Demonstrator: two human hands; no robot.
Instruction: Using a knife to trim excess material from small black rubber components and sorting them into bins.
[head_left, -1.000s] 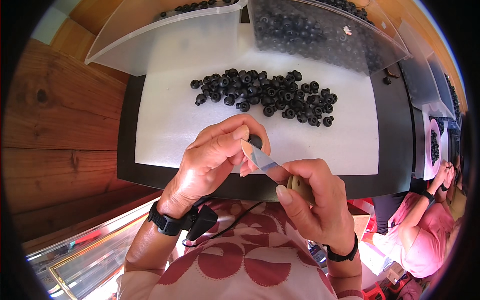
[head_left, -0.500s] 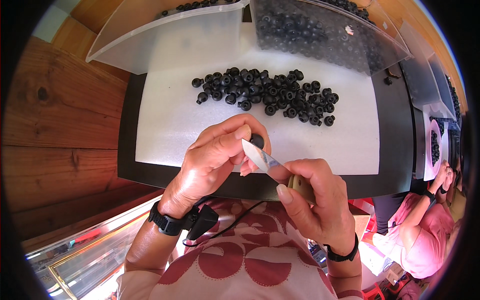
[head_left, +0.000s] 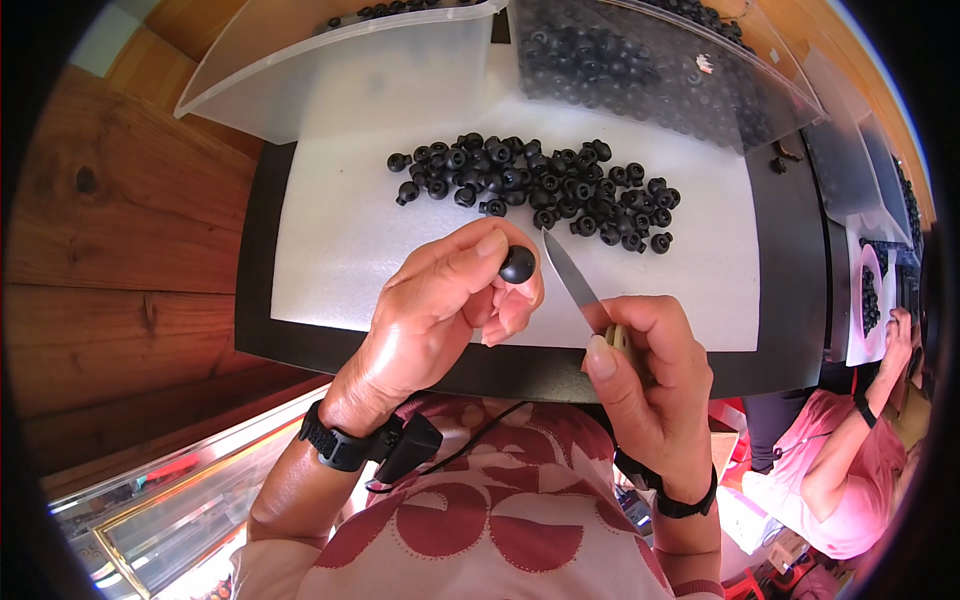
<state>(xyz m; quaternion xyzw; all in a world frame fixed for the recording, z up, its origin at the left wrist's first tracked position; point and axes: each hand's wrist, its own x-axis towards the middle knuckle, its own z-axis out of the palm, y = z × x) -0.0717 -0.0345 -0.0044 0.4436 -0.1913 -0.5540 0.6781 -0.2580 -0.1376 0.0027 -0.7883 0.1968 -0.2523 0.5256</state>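
head view: knife tip close beside pinched fingers.
left hand (head_left: 440, 310) pinches a small black knob (head_left: 517, 264) above the white mat (head_left: 340, 240); right hand (head_left: 640, 365) grips the knife (head_left: 570, 270), whose blade could slip and nick a fingertip.

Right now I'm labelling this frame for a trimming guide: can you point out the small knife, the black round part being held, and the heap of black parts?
small knife (head_left: 570, 272), head view, middle of the blade.
black round part (head_left: 517, 264), head view, its rounded top.
heap of black parts (head_left: 540, 185), head view, centre of the pile.
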